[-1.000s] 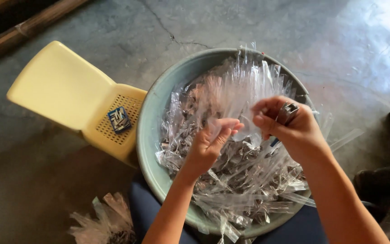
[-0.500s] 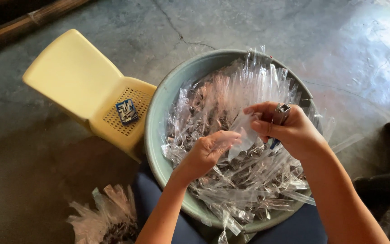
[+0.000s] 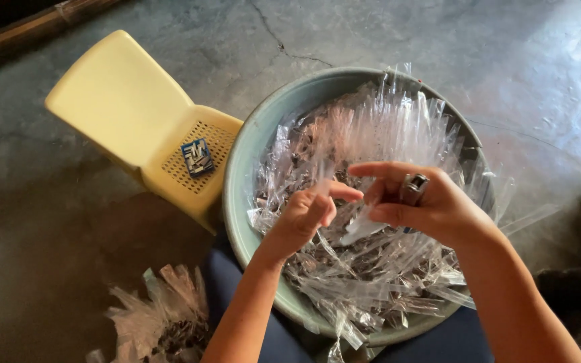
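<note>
Both hands hover over a wide grey-green basin [image 3: 235,176] heaped with clear plastic packets [image 3: 384,128] that hold something dark. My left hand [image 3: 304,216] pinches the upper end of one clear packet [image 3: 360,230] between thumb and fingers. My right hand [image 3: 438,205] is just to its right, almost touching it. It grips a small metal tool [image 3: 413,189] in its curled fingers, and its fingertips touch the same packet. The packet hangs down between the two hands, above the heap.
A small yellow plastic chair [image 3: 126,111] stands against the basin's left side, with a little blue box [image 3: 197,156] on its perforated seat. A bundle of filled plastic packets [image 3: 163,323] lies on the concrete floor at lower left. A wooden pole [image 3: 35,23] runs along the top left.
My left hand's fingers, spread a second ago, have closed on the packet. The two hands have drawn closer together. The view has shifted slightly to the left.
</note>
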